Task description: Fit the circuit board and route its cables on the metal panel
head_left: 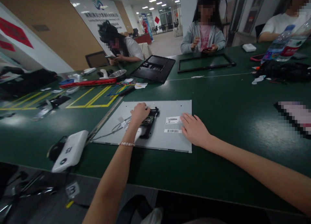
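A flat grey metal-backed display panel lies face down on the table before me. On its middle sits a black plastic bracket with a green circuit board. My left hand has its fingers curled over the bracket's upper left side, hiding part of it. Thin grey cables run from there to the panel's left corner, with a piece of tape on them. My right hand rests flat at the panel's right edge, fingers stretched beside two white labels.
Beyond the panel lie a black plastic back cover and a black bezel frame. A white power bank sits at the near left edge, a phone at right. Bottles stand far right. Three people sit across the table.
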Motion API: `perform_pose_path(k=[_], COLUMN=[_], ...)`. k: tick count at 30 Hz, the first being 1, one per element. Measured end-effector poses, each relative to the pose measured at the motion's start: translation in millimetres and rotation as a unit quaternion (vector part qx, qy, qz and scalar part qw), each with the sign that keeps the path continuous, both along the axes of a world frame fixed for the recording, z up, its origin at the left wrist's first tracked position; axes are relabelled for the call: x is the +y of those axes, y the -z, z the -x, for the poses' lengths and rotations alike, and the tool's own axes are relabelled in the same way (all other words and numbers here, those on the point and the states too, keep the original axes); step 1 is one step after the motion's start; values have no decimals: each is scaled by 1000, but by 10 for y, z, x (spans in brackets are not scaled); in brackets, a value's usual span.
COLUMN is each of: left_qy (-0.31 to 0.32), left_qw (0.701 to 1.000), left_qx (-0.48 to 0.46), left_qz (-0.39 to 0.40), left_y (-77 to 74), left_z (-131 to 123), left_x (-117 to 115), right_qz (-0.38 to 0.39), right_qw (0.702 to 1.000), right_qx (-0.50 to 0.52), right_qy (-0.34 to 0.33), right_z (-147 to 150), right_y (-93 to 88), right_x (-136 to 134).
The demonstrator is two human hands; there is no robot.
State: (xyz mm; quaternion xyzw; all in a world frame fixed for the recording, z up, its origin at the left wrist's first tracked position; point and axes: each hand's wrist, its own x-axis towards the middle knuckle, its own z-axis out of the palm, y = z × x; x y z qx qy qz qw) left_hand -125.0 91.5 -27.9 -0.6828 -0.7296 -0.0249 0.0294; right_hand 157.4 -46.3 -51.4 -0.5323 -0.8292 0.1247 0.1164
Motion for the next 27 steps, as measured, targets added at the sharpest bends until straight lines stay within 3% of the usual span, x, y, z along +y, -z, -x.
perform_pose_path(k=[6,13,19,27], left_qy=[-27,-13,-80,-55], left_qw=[999,998,994,994], left_qx=[16,61,49,89], left_qz=[-19,-18,54,37], left_y=[-69,-117,-165,-244], left_z=[-60,-55,-61,-29], left_x=[69,168,399,596], right_qz=[-7,4,5,-1], right_qw=[1000,1000,1000,1000], right_qx=[-3,13,14,13], right_qy=[-2,-1,-2,-2], right_z=[0,-23,-24,-17], right_y=[6,-1,-9,1], right_x=[-5,-10,-11,8])
